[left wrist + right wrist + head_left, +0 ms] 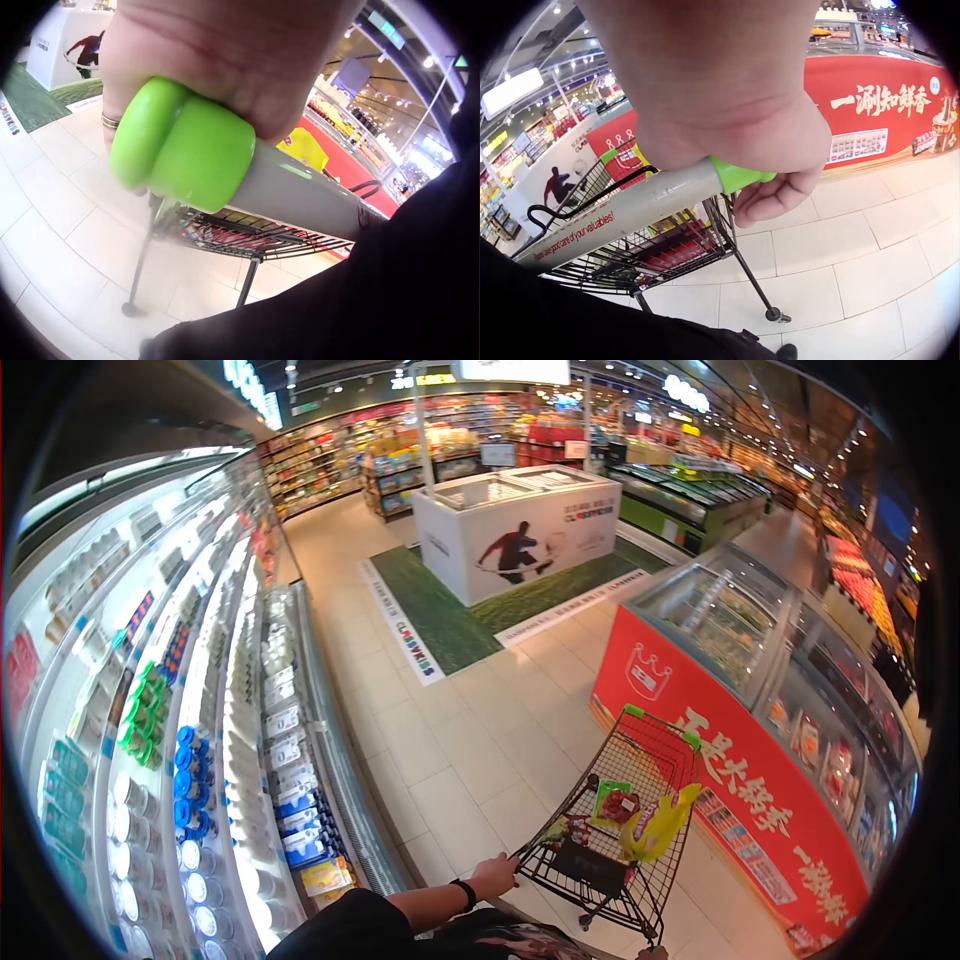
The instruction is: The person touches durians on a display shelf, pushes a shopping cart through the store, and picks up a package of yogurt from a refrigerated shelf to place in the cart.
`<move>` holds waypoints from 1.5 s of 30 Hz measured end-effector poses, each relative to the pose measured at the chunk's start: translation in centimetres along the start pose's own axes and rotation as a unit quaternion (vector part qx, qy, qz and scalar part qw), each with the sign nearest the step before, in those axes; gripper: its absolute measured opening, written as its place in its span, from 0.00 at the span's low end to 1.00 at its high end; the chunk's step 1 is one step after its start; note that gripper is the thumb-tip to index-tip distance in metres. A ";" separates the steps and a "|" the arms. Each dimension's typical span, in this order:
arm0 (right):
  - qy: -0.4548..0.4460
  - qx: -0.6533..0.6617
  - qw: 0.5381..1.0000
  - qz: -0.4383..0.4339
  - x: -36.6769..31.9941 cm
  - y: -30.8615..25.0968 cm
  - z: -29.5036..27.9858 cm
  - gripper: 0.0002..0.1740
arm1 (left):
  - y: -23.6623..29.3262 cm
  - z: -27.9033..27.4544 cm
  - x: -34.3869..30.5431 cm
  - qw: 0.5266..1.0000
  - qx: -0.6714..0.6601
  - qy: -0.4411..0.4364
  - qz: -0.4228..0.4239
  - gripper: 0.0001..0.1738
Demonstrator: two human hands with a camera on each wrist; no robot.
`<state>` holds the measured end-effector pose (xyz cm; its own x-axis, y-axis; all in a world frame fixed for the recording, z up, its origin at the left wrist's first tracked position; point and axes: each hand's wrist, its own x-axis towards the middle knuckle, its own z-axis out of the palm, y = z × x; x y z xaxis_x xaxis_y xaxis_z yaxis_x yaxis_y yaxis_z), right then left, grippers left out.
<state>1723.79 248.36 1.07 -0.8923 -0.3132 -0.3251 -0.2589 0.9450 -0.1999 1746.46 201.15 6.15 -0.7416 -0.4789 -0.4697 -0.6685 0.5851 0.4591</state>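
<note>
A wire shopping cart point(650, 860) with green corner caps stands at the lower right of the head view. My left hand point(217, 67) grips its grey handle point(292, 187) beside the bulbous green end cap point(195, 154); a ring shows on one finger. At the other end, my right hand point(742, 135) wraps over the handle by a green end point(739, 176), with fingers curled beneath. In the head view that hand shows only as a sliver at the bottom edge. Inside the cart lie a yellow bag point(655, 825), a green-edged pack of reddish food point(614, 803) and a dark flat item point(592, 867).
A lit dairy cooler point(225, 760) lines the left side. On the right stands a red-fronted freezer point(700, 750). A white chest freezer point(515, 540) on a grass-print mat point(425, 595) is ahead. Pale floor tiles point(450, 740) run between them.
</note>
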 end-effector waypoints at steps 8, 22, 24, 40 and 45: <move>-0.010 -0.030 0.993 -0.118 10.4 -8.0 1.2 0.17 | -5.7 -3.5 -0.4 0.996 -0.021 0.033 -0.083 0.20; -0.234 0.296 0.925 -0.042 33.0 -29.0 0.1 0.06 | -11.2 -8.5 3.9 0.954 -0.119 0.149 -0.231 0.18; -0.240 0.297 0.922 -0.063 35.5 -33.0 0.3 0.06 | -11.6 -10.0 5.0 0.942 -0.107 0.155 -0.279 0.20; -0.243 0.184 0.931 -0.203 52.2 -64.9 0.0 0.05 | -15.6 -21.1 13.9 0.791 -0.241 0.316 -0.466 0.40; -0.140 0.063 0.940 -0.305 53.3 -71.6 -1.0 0.13 | -19.6 -24.3 17.7 0.774 -0.246 0.376 -0.446 0.34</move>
<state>1694.40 164.07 -1.04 -0.4555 -0.8218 -0.3424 -0.6287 0.5692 -0.5298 1745.12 165.33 7.13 0.3278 -0.9029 -0.2782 -0.7365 -0.4287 0.5233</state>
